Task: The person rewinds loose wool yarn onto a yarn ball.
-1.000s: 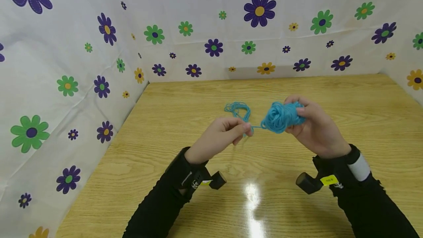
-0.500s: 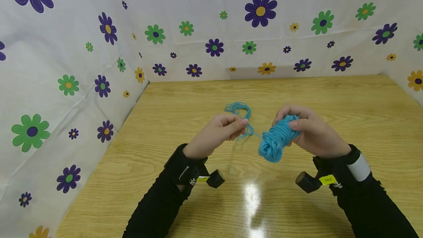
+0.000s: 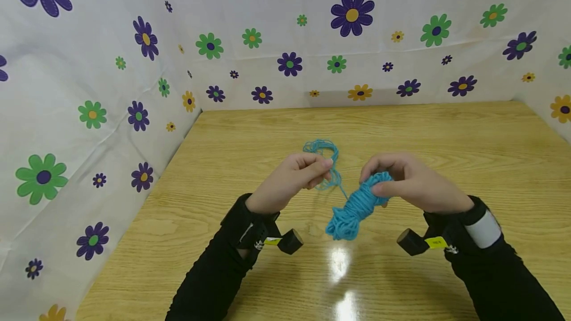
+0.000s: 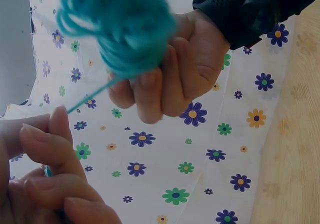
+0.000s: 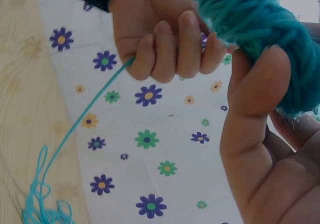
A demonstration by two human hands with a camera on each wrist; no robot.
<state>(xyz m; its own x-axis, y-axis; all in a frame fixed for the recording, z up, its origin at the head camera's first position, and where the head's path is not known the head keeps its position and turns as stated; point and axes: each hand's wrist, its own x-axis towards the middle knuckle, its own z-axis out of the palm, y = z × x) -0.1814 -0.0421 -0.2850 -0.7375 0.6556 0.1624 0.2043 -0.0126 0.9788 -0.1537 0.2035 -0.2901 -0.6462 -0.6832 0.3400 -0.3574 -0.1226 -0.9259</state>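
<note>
A wound bundle of blue yarn (image 3: 354, 212) hangs tilted above the table, its lower end toward the left. My right hand (image 3: 415, 185) grips its upper end between thumb and fingers. To its left, my left hand (image 3: 292, 182) pinches a single strand (image 4: 92, 95), which runs taut to the bundle in the left wrist view. From the little-finger side of the left hand, more strand (image 5: 85, 114) drops to the table in the right wrist view. Loose yarn (image 3: 329, 145) lies in a tangled loop behind the left hand, partly hidden by it.
The wooden table (image 3: 223, 162) reaches back to a white cloth with printed flowers (image 3: 267, 24), which also hangs along the left side. Both wrists carry a black strapped camera; the left one's camera (image 3: 290, 241) juts inward above the table.
My right hand has lowered and turned the yarn bundle, so its free end swings down and left. The left hand has shifted slightly left, fingers still pinched. The loose yarn has barely moved.
</note>
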